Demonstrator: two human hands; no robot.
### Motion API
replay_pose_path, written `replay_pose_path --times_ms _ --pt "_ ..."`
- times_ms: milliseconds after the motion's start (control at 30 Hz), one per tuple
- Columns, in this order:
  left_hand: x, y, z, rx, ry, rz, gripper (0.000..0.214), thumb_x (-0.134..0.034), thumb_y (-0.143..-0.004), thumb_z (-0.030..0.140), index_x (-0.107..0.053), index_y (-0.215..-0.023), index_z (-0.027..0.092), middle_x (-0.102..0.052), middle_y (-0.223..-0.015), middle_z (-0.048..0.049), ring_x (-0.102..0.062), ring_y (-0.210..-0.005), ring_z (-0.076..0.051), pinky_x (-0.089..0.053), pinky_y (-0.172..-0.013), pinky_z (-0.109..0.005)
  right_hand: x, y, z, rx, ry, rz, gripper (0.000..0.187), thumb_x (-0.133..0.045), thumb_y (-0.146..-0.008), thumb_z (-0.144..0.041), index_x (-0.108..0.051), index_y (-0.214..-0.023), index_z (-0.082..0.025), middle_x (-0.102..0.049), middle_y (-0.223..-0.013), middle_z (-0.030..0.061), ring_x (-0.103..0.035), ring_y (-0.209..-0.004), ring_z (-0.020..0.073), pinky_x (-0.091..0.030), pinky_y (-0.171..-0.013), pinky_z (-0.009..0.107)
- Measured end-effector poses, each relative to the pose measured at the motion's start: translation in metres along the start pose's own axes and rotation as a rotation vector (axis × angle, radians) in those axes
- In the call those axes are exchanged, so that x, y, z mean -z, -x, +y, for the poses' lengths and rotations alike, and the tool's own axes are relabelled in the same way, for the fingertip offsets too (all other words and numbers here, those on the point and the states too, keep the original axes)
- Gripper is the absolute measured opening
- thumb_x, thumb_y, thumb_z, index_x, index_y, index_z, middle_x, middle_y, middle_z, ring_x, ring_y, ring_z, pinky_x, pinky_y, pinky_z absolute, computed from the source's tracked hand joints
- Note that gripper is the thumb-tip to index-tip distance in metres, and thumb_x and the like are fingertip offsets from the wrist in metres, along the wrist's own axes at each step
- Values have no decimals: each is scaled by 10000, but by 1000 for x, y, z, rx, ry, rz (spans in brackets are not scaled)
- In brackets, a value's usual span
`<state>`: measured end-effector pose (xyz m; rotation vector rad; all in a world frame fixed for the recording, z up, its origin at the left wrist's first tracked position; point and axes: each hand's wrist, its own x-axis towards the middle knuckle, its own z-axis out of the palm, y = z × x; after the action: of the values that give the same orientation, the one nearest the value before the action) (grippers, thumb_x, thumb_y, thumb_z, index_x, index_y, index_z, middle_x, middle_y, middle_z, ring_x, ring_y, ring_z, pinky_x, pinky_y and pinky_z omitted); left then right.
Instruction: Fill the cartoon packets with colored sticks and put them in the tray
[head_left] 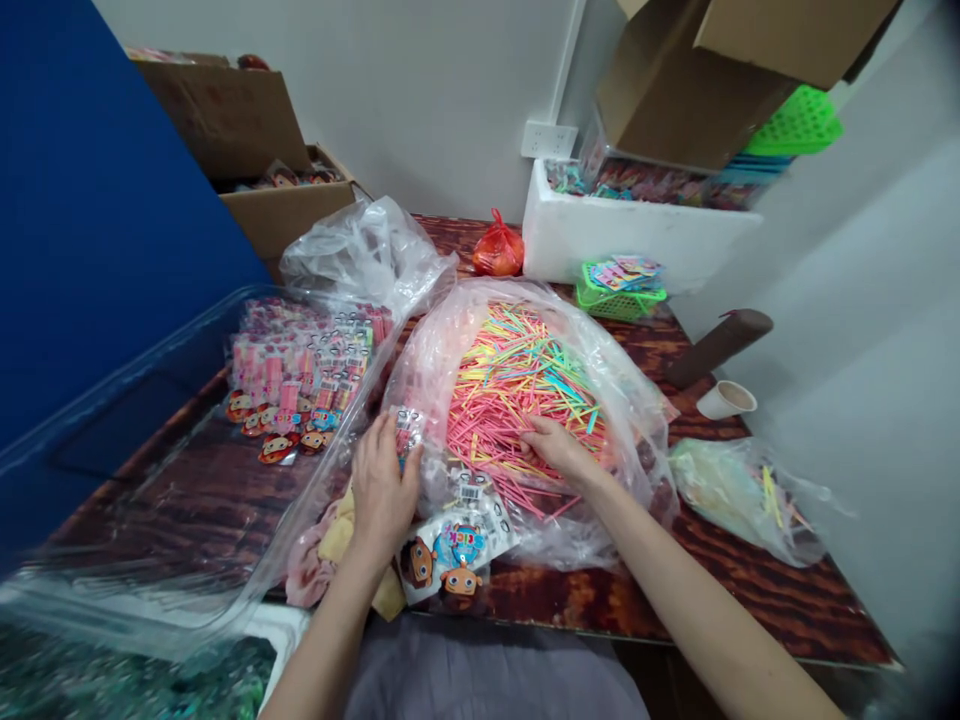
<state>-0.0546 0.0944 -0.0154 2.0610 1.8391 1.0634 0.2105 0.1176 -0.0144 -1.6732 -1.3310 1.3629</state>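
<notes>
A large clear plastic bag (634, 400) lies spread wide, heaped with thin coloured sticks (517, 390) in pink, yellow, green and blue. My right hand (559, 450) reaches into the near part of the heap, its fingers closed around some pink sticks. At the bag's left edge, my left hand (384, 488) has thumb and fingers about a small printed packet (407, 428) with pink inside; the fingers partly cover it. Just below lie flat printed packets (461, 545) with cartoon faces and the word "Stick". Crumpled pink and yellow cloth (319, 550) sits under my left wrist.
On the left, a clear plastic bin (172, 480) holds rows of filled packets (300, 370). Behind stand a cardboard box (285, 215), a red bag (499, 248), a white foam box (637, 230) and a green basket (619, 300). A paper cup (726, 400) and a smaller bag (750, 495) are right.
</notes>
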Motion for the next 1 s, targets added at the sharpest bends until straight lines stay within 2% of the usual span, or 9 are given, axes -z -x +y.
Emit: replay_pose_path --times_ms 200,300,367,533,633,700,800,900,1000 --pt "6 14 29 55 271 -138 432 -529 -907 346 -521 -1320 216 -530 -1385 -118 -446 -1327 -274 -341 -1115 -483 8 23 5 -85 -416 -244 173 -640 -729 -324 -550 -764 -179 -512 -610 -43 -457 -505 83 -407 -504 223" --pt "-8 18 48 87 445 -279 425 -537 -906 343 -531 -1312 216 -553 -1365 -113 -494 -1283 -258 -382 -1084 -461 3 35 14 -181 -805 -419 199 -682 -750 -234 -601 -914 -154 -499 -634 -55 -447 -518 63 -407 -520 197" --pt "-24 16 62 126 583 -364 440 -537 -909 347 -524 -1326 207 -557 -1368 -122 -522 -1254 -254 -411 -1055 -443 -4 41 21 -211 -935 -471 212 -716 -756 -198 -602 -931 -156 -523 -651 -51 -471 -537 59 -409 -527 184" --pt "-73 -3 92 189 796 -379 496 -590 -860 276 -514 -1343 194 -512 -1418 -132 -530 -1230 -248 -424 -1029 -407 -17 53 23 -203 -915 -449 276 -812 -714 -263 -570 -805 -166 -578 -651 -44 -538 -548 70 -435 -541 191" --pt "-88 -13 97 234 844 -426 363 -564 -830 177 -622 -1189 167 -659 -1189 -109 -609 -1065 -210 -466 -945 -356 -17 60 21 -188 -874 -467 282 -833 -682 -248 -577 -746 -149 -614 -667 -25 -571 -572 78 -456 -574 199" --pt "-91 -15 96 244 857 -480 260 -544 -833 185 -671 -1058 158 -708 -980 -72 -641 -905 -182 -501 -824 -306 -14 64 21 -178 -860 -486 255 -825 -692 -241 -603 -771 -142 -653 -730 0 -595 -611 87 -469 -602 209" --pt "-89 -13 93 238 849 -525 217 -509 -866 277 -684 -908 157 -676 -778 -21 -618 -725 -149 -488 -671 -252 -9 67 24 -203 -866 -519 243 -778 -759 -309 -637 -864 -140 -683 -797 28 -613 -639 98 -477 -613 221" --pt "-86 -9 92 210 830 -579 251 -489 -872 320 -678 -863 155 -652 -722 -6 -602 -664 -140 -471 -620 -240 -10 66 28 -230 -880 -549 269 -729 -805 -383 -637 -881 -142 -686 -786 36 -616 -632 110 -483 -612 237" --pt "-84 -6 91 154 792 -665 214 -493 -837 242 -689 -841 157 -663 -713 -9 -611 -648 -141 -475 -614 -240 -14 65 31 -193 -877 -592 286 -753 -782 -384 -615 -878 -152 -680 -786 30 -624 -646 119 -485 -624 250"
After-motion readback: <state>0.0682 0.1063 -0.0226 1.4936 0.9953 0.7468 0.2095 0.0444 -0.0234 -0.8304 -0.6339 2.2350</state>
